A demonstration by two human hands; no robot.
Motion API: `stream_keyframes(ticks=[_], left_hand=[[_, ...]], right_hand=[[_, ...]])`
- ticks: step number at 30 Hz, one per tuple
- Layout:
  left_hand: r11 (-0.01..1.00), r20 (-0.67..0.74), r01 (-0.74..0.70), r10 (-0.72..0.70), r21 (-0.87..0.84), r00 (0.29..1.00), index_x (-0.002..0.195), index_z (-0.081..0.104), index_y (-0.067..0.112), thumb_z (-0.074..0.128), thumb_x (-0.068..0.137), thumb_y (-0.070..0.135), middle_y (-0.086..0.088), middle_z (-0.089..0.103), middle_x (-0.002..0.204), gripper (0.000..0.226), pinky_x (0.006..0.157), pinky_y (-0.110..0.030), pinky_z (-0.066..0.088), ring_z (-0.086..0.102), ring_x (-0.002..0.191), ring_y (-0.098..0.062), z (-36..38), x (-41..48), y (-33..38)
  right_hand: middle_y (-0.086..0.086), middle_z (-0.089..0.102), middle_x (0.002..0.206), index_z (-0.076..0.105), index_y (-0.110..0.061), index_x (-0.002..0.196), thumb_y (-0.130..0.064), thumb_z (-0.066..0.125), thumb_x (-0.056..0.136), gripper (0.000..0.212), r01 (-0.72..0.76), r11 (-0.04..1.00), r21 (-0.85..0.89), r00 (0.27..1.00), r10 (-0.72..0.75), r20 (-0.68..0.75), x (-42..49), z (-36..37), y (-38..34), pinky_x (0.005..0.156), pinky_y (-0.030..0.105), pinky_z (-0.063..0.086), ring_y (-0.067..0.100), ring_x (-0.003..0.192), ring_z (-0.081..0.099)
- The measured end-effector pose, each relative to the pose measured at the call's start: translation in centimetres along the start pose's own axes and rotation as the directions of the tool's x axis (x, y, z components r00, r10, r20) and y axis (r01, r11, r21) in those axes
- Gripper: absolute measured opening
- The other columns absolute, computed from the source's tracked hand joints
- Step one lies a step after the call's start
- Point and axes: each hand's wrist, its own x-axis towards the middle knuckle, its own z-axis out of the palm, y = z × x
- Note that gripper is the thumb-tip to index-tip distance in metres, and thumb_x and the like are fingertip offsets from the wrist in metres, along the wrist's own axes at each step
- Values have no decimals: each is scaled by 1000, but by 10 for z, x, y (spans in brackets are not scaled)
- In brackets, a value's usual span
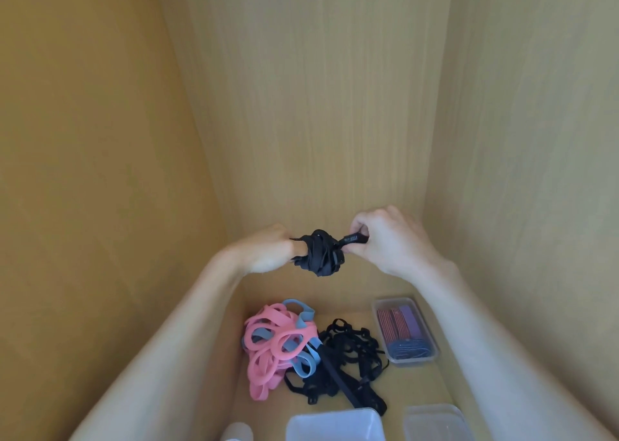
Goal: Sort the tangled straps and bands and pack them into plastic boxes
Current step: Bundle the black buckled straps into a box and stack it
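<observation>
Wood-grain cabinet walls (318, 105) enclose the shelf (422, 387). At centre, the left hand (268, 253) grips the black strap coil (321, 254) wound round its fingers; the right hand (392, 239) pinches its loose end at 3 o'clock. Best keep tension even, wraps flat.

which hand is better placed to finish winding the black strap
Probably the right hand: it pinches the free end, while the left hand has fingers inside the black strap bundle.
</observation>
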Motion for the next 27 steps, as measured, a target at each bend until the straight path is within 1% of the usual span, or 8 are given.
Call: stream_keyframes(ticks=[3, 6, 10, 15, 18, 22, 25, 27], left_hand=[[1000, -27, 3, -2, 17, 1000, 56, 28, 19, 54, 92, 21, 9, 22, 46, 44, 41, -22, 17, 19, 40, -12, 5, -5, 6], [999, -57, -20, 18, -45, 998, 59, 24, 18, 51, 90, 18, 9, 18, 47, 41, 38, -22, 12, 14, 42, -12, 14, -6, 2], [997, -93, 14, -22, -82, 995, 60, 25, 18, 49, 89, 21, 9, 19, 47, 38, 48, -29, 14, 16, 48, -16, 31, -2, -7], [994, -211, 67, -84, -86, 974, 57, 30, 19, 47, 83, 34, 9, 21, 39, 34, 52, -29, 18, 21, 48, -20, 47, 1, -6], [983, -223, 82, -118, -166, 968, 58, 31, 18, 50, 88, 28, 10, 22, 38, 38, 52, -29, 18, 22, 46, -18, 48, 4, -10], [937, -150, 112, -169, -331, 974, 66, 33, 16, 49, 90, 23, 6, 25, 52, 30, 54, -29, 18, 20, 50, -17, 50, 3, -11], [867, -14, 174, -204, -467, 979, 64, 38, 16, 46, 92, 26, 3, 29, 54, 31, 43, -22, 19, 21, 45, -16, 55, -3, -11], [786, 98, 237, -222, -571, 970, 62, 41, 18, 47, 90, 34, 5, 29, 54, 33, 39, -22, 16, 18, 44, -14, 64, -8, -11]], right_hand=[[-16, 62, 89, 66, -28, 92, -35, 78, 87, 14, -22, 991, 129, 999, 18, 31, -3, 7, 3, 59, 23, 42, 10, 79, 58], [-16, 58, 101, 65, -24, 103, -19, 66, 96, 9, -23, 959, 283, 999, 11, 45, -6, 18, 8, 71, 21, 45, 4, 87, 57], [-16, 54, 103, 68, -19, 102, -3, 56, 98, 20, -64, 876, 478, 996, 86, -24, -16, 36, 2, 74, 11, 38, -1, 88, 55], [-14, 56, 109, 64, -19, 113, -2, 63, 93, 27, 20, 817, 576, 981, 94, -167, -32, 54, -15, 89, 19, 49, 4, 95, 62], [-14, 61, 113, 61, -18, 127, -3, 58, 95, 35, 56, 800, 597, 976, 83, -203, -41, 64, -19, 94, 16, 47, 3, 103, 63], [-4, 68, 120, 55, -15, 141, -6, 47, 100, 43, 69, 805, 589, 964, 98, -246, -52, 68, -18, 98, 9, 42, 3, 113, 62], [-6, 47, 151, 37, -21, 154, -21, 54, 99, 57, 131, 888, 440, 974, -33, -222, -62, 78, -24, 116, 13, 24, 7, 142, 38], [-10, 34, 158, 28, -24, 156, -30, 61, 95, 70, 141, 933, 330, 977, -77, -199, -67, 88, -27, 122, 25, 21, 12, 149, 24]])
